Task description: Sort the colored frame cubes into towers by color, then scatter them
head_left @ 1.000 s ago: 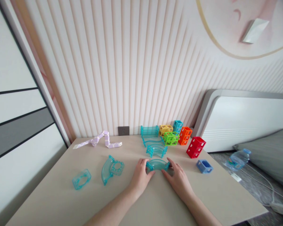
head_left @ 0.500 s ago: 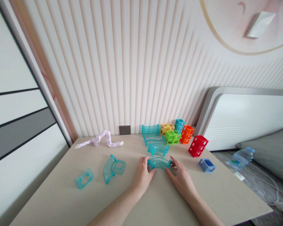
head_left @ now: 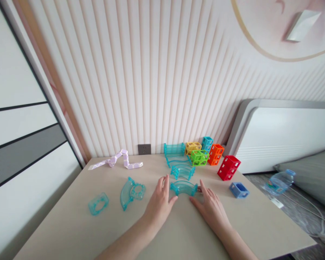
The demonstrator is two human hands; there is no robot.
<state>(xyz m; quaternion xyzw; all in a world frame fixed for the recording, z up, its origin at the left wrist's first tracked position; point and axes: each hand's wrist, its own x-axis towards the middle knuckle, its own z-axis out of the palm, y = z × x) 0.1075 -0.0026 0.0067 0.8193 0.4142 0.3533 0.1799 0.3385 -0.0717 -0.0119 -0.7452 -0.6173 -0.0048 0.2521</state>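
A curved translucent teal track piece point(head_left: 184, 186) lies on the table between my two hands. Just off its left end is my left hand point(head_left: 161, 196), open, thumb and forefinger apart. At the other end my right hand point(head_left: 209, 202) is open too, its fingertips close beside the piece; whether they touch it I cannot tell. Behind sits a shorter curved teal piece point(head_left: 182, 172), and farther back a larger teal piece point(head_left: 174, 149) stands by the wall. Left of my hands are another curved teal track point(head_left: 126, 193), a teal ring piece point(head_left: 138, 191) against it, and a separate teal frame point(head_left: 98, 204).
Hollow blocks stand at the back right: yellow point(head_left: 193, 147), green point(head_left: 199, 157), cyan point(head_left: 207, 144), orange point(head_left: 215, 154), red point(head_left: 229, 168). A blue block point(head_left: 239, 190) is near the right edge. A lilac snake puzzle point(head_left: 119, 159) lies back left. Beyond the table is a plastic bottle point(head_left: 280, 182).
Both hands have loosened from the curved teal piece. My left hand has drawn away to the left, and my right hand has shifted slightly right. The piece stays on the table.
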